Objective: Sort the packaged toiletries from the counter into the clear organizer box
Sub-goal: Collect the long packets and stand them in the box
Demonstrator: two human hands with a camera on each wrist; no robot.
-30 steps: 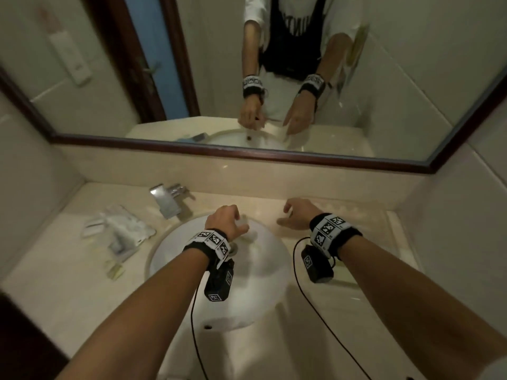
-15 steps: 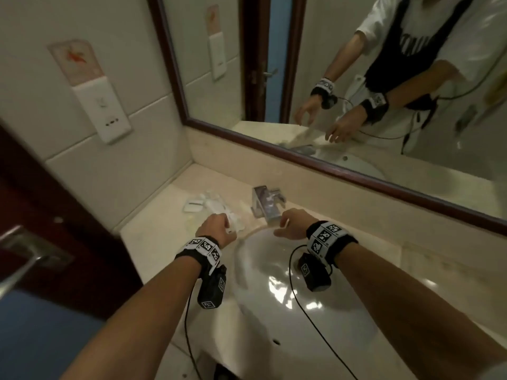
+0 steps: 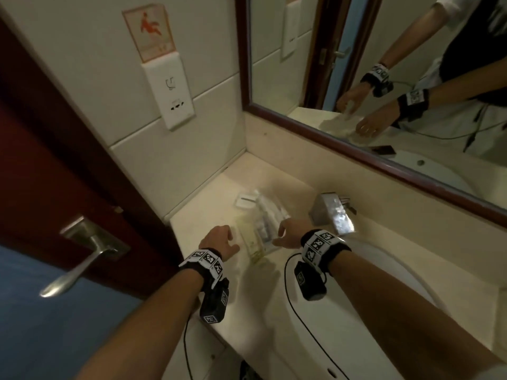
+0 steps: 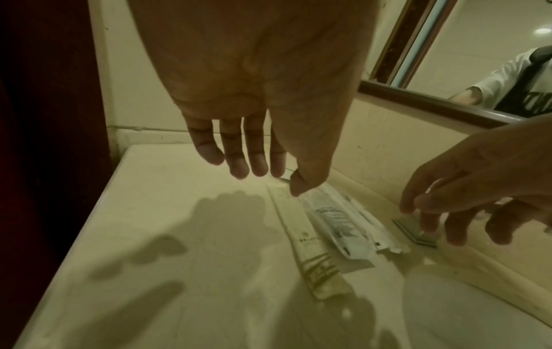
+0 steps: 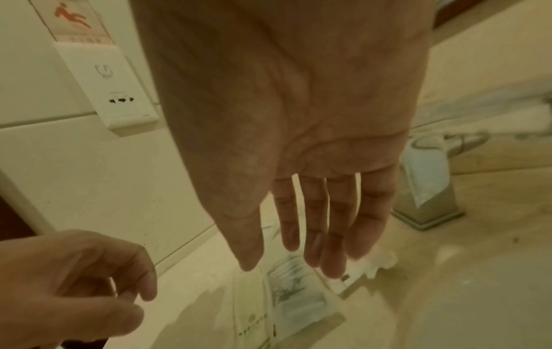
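A pile of packaged toiletries point(image 3: 263, 223) lies on the cream counter point(image 3: 208, 215) left of the faucet. It includes a long cream sachet point(image 4: 310, 245), white printed packets point(image 4: 343, 226) and a small white packet point(image 3: 245, 201) behind them. My left hand point(image 3: 227, 237) hovers just left of the pile with fingers point(image 4: 239, 163) hanging straight and holding nothing. Right of the pile my right hand point(image 3: 285, 231) hovers with its palm open point(image 5: 283, 264), fingers above the packets. No clear organizer box shows in any view.
A chrome faucet point(image 3: 332, 212) stands right of the pile, with the white sink basin point(image 3: 370, 283) beyond it. A dark red door with a metal handle point(image 3: 82, 259) borders the counter's left end. A wall socket point(image 3: 172, 94) and a framed mirror point(image 3: 384, 78) are above.
Both hands have moved left from over the sink basin to the pile of packets near the counter's left corner. The head view has swung left with them.
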